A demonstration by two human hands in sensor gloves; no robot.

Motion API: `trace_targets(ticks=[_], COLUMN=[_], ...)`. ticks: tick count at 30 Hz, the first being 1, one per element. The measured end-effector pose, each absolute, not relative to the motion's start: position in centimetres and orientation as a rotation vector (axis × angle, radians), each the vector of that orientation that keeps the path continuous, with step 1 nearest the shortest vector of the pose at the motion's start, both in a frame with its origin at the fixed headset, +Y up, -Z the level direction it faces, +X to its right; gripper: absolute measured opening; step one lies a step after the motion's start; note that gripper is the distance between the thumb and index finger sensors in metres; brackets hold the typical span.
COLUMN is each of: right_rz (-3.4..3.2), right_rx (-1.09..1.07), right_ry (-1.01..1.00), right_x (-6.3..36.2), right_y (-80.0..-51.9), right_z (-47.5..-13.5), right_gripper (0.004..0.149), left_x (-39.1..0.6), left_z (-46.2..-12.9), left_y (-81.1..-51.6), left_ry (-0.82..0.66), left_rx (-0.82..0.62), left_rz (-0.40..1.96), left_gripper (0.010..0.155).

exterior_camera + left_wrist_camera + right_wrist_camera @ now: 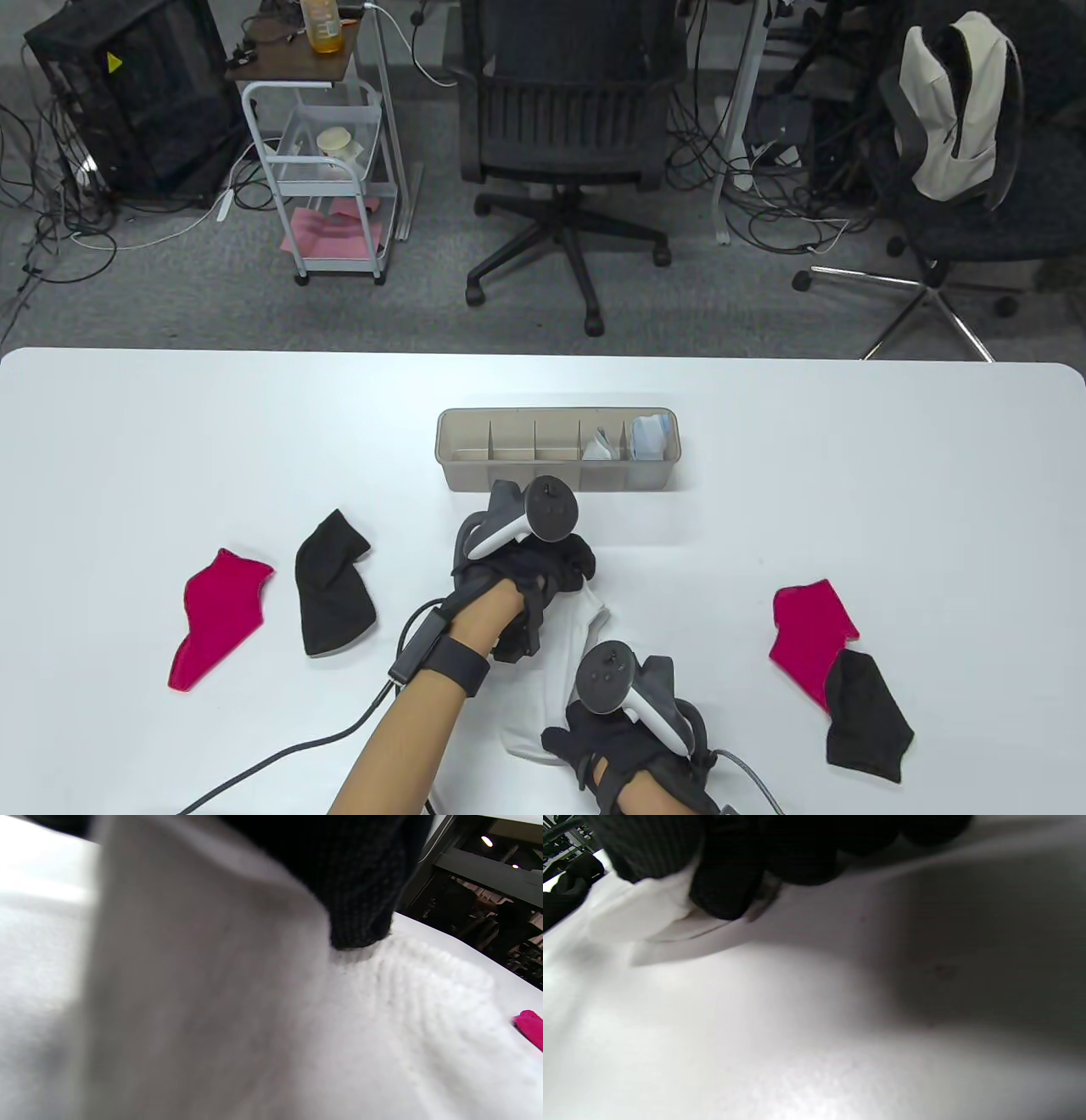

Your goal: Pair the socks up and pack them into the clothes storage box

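Right hand (632, 743) pinching white sock (556, 671) edge

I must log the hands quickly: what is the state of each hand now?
Left hand: fingers curled on the top end of the white sock.
Right hand: pinches the sock's lower end.

An office or lab: black mesh swivel chairs (567, 127) on grey carpet, tangled black cables (59, 212), a white wire trolley (327, 170), a black computer tower (127, 93).

white sock (567, 658), flat, before storage box (557, 450)
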State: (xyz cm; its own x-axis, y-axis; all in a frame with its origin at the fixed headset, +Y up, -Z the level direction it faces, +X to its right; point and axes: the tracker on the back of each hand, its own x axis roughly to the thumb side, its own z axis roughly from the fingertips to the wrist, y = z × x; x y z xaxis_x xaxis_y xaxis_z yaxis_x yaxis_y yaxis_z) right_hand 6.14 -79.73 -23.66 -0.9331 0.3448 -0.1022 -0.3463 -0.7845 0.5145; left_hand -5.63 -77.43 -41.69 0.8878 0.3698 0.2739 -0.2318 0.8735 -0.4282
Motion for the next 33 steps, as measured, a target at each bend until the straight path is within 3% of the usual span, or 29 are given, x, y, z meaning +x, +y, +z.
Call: trace_targets(ticks=[8,15,20,25,28,33], right_rz=[2.783,2.678,2.791,2.689,2.670,2.792], right_rx=[-0.015,-0.144,-0.197,0.079,0.194,0.336], right_ry=[0.734,0.818,0.562,0.366,0.372,0.375], right_x=[6.0,9.0,10.9,9.9,8.6,7.0], right_y=[-79.4,-77.6,-75.5,-74.4,-74.5,-75.7], right_z=[-23.6,-23.1,-23.5,-23.4,-23.1,-22.9], right_gripper=[0.036,0.063,0.058,0.046,0.045,0.055], left_x=[-5.9,-6.5,-8.7,-11.5,-12.6,-13.2], left_z=[-41.5,-41.0,-39.3,-35.3,-32.3,-28.3], left_y=[-79.7,-79.0,-76.4,-73.3,-72.8,-74.7], left_ry=[-0.321,-0.312,-0.281,-0.321,-0.420,-0.485], left_rx=[-0.428,-0.424,-0.322,-0.230,-0.296,-0.484], left_rz=[0.413,0.486,0.547,0.572,0.566,0.458], left_gripper=[0.041,0.057,0.064,0.052,0.044,0.048])
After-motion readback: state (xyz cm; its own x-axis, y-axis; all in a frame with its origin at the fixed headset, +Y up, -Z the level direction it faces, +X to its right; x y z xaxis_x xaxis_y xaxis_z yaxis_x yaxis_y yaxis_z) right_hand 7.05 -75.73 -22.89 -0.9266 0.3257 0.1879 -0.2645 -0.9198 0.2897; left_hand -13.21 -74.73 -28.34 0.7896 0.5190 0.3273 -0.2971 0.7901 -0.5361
